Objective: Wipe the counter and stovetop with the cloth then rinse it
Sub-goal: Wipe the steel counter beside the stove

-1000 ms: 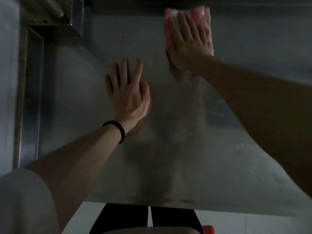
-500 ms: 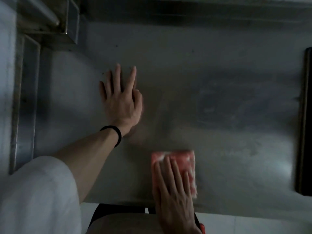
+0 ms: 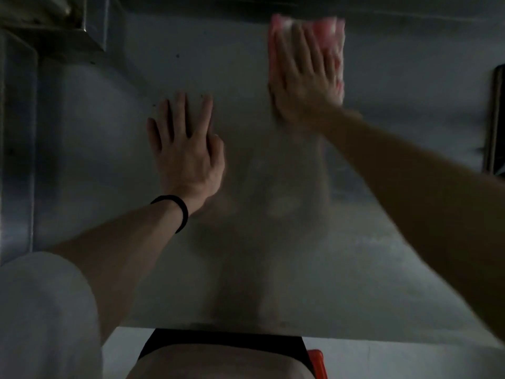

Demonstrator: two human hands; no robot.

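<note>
A folded pink cloth (image 3: 329,34) lies flat on the steel counter (image 3: 382,242), near its far edge. My right hand (image 3: 303,80) presses down on the cloth with fingers spread, covering most of it; the image is blurred there. My left hand (image 3: 185,149) rests flat on the counter to the left, palm down, fingers apart, holding nothing. A black band sits on that wrist.
A raised steel ledge and sink rim (image 3: 16,138) run along the left side. A dark framed edge (image 3: 496,119) shows at the far right. The counter's front edge (image 3: 355,336) is close to my body, with an orange object (image 3: 317,362) below it.
My right hand has pushed the cloth from the counter's near edge away to its far edge. My left hand has stayed planted.
</note>
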